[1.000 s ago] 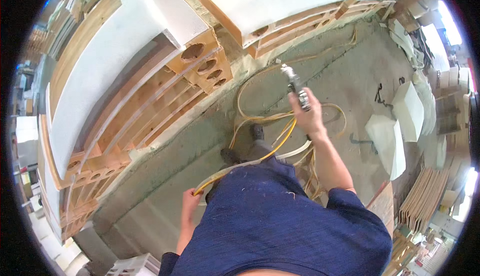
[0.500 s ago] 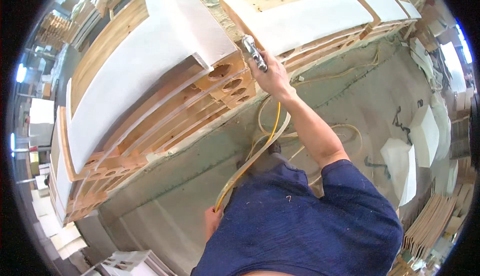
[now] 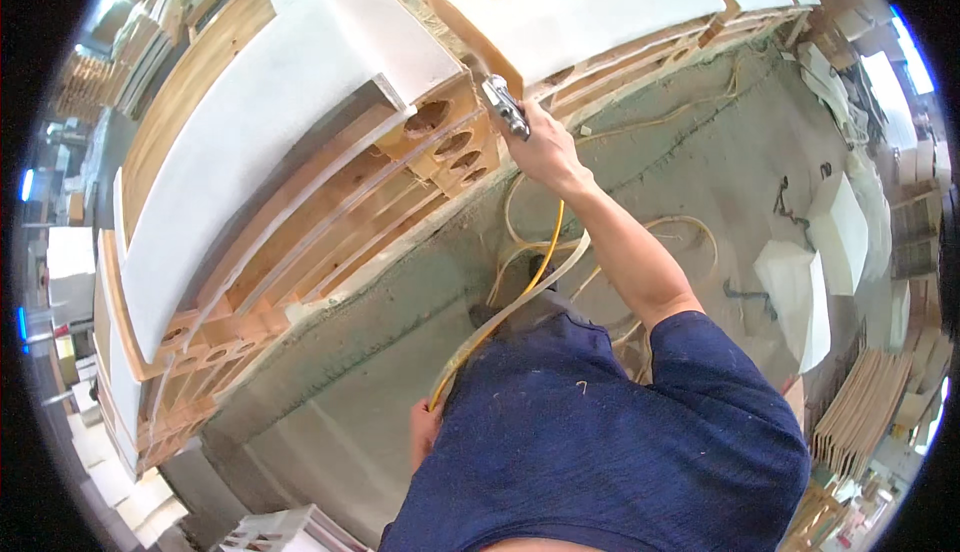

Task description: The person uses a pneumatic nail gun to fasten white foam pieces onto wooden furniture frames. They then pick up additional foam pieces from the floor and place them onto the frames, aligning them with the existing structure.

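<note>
My right hand (image 3: 548, 157) is stretched forward, wrapped round a silver spray gun (image 3: 505, 108). The gun is by the gap between two curved wooden furniture frames. White padding (image 3: 235, 117) covers the left frame (image 3: 330, 214), whose side has several round holes. More white padding (image 3: 580, 24) lies on the right frame (image 3: 468, 27). From below the gun hand, a yellow hose (image 3: 556, 237) and a pale hose (image 3: 522, 297) run back to my left hand (image 3: 424, 432). That hand is closed round the hoses beside my hip, partly hidden by my shirt.
Loops of pale hose (image 3: 715, 252) lie on the concrete floor (image 3: 330, 432) by my feet. White foam blocks (image 3: 797, 297) stand at right, near a stack of curved wooden slats (image 3: 862, 412). White panels (image 3: 275, 532) are at lower left.
The view has shifted slightly, so the frames appear a little further left and higher. The spray gun stays by the gap, and both hands keep their hold.
</note>
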Available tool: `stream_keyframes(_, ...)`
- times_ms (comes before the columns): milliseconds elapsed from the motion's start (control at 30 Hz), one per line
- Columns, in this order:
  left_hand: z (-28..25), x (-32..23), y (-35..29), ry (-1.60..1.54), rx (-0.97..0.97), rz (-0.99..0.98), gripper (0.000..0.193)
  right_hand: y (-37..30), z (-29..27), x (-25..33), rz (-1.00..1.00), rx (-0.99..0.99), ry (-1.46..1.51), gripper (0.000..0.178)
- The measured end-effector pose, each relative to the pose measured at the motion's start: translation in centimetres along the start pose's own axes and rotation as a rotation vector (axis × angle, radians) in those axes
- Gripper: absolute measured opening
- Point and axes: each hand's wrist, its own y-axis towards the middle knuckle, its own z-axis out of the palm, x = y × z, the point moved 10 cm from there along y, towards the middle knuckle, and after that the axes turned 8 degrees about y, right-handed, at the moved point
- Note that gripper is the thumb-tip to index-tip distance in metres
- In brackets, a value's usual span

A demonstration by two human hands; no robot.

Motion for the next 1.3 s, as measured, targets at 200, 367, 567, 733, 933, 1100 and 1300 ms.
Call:
stream_keyframes(200, -1.1, -2.0, 0.0, 0.014, 0.095, 0.145, 0.023, -8.0, -2.5, -4.7, 0.088, -0.01, -0.028, 0.034)
stream_keyframes(367, 0.2, 2.3, 2.3, 0.035, 0.091, 0.199, 0.025, -9.9, -4.2, -4.4, 0.121, -0.003, 0.002, 0.032)
stream_keyframes(567, -2.3, -1.6, -4.4, 0.136, -0.148, 0.024, 0.045, -6.6, -6.4, 1.2, -0.142, 0.039, 0.483, 0.022)
stream_keyframes(733, 1.0, 11.1, -10.8, -0.244, -0.451, -0.217, 0.048, -12.6, -0.3, 6.6, -0.18, 0.382, 0.847, 0.02)
stream_keyframes(933, 1.4, 16.3, -16.6, -0.398, -0.318, -0.459, 0.039, -22.1, 11.7, 14.8, -0.406, 0.785, 0.493, 0.035)
stream_keyframes(1100, 2.6, 26.6, -16.1, -0.729, -0.507, -0.434, 0.028, -29.6, 20.6, 28.3, -0.639, 0.887, 0.401, 0.042)
stream_keyframes(1300, -2.0, 38.7, -20.6, -0.972, -0.556, -0.435, 0.016, -39.0, 31.8, 43.7, -0.711, 0.747, 0.478, 0.027)
